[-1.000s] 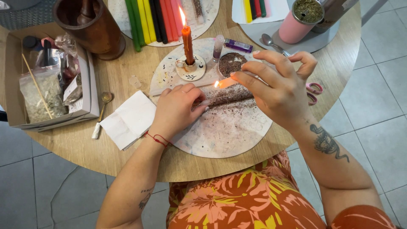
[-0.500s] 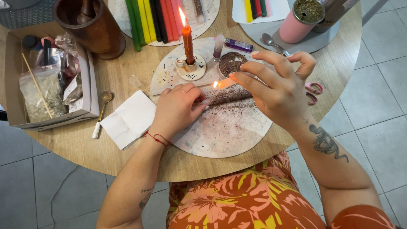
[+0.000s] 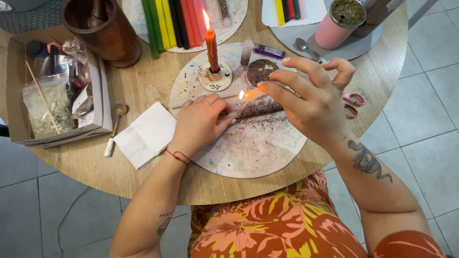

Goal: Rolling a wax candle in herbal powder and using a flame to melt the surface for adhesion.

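Two hands over round pale speckled board [image 3: 248, 153], near table edge. Left hand [image 3: 201, 122] closed on dark herb-coated candle [image 3: 258, 106], pinning it flat. Right hand [image 3: 311, 102] pinches lit orange taper [image 3: 251, 93], flame just above coating. Best: keep flame low, drip evenly, roll slowly. Beyond: tall burning orange candle in white holder [image 3: 212, 48] close; room w/ bare wood to right.

left hand [image 3: 200, 123]: on herb-coated candle [image 3: 258, 106] | right hand [image 3: 311, 98]: lit taper [image 3: 251, 94]

Mortar [image 3: 100, 29] behind box [image 3: 95, 102], napkin [image 3: 146, 134] left of board [image 3: 258, 148]
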